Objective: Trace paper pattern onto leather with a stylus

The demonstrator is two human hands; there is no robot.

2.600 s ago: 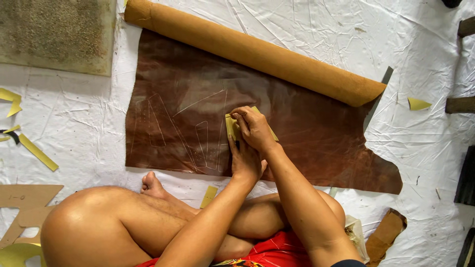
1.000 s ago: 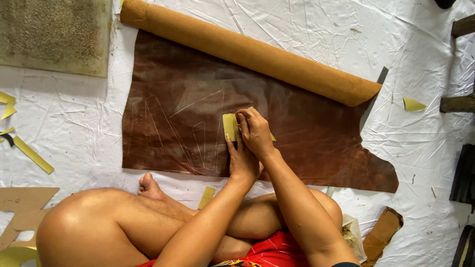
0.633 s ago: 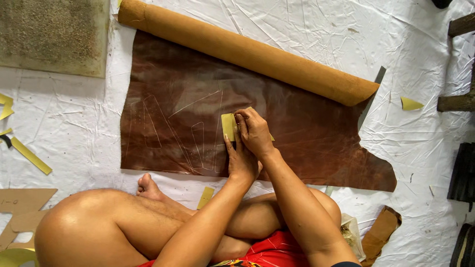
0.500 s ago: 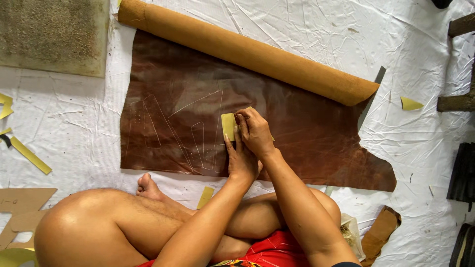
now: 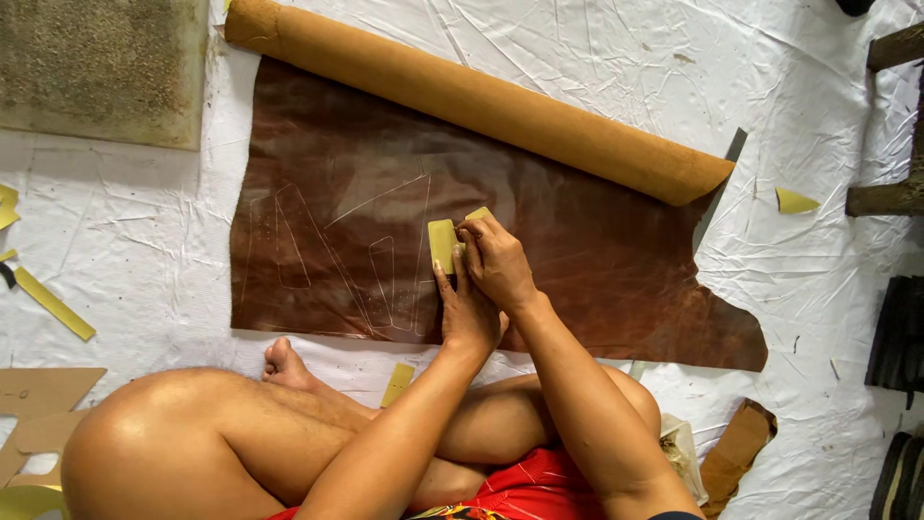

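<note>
A person is sitting cross-legged on a crinkled white sheet [image 5: 597, 58], leaning over a brown leather hide [image 5: 577, 260] that is lying flat in front of the knees. The hide's long axis is running left to right across the view, with its far edge rolling up into a tan roll [image 5: 481, 101] that is slanting from upper left down to the right. A small yellow template [image 5: 442, 246] is lying on the hide near its middle, standing lengthwise away from the person, its short end pointing toward the roll. The left hand [image 5: 469, 313] is pressing down flat on the hide, fingers stretched out and touching the template's lower edge, gripping nothing. The right hand [image 5: 496, 260] is curling loosely beside the template's right edge, fingertips bunching together; whether it is pinching a marking tool cannot be told. Thin scribed outlines [image 5: 337, 260] are showing on the leather to the left of the hands. Yellow strips [image 5: 53, 303] and cardboard pieces [image 5: 43, 390] are lying well apart at the left
</note>
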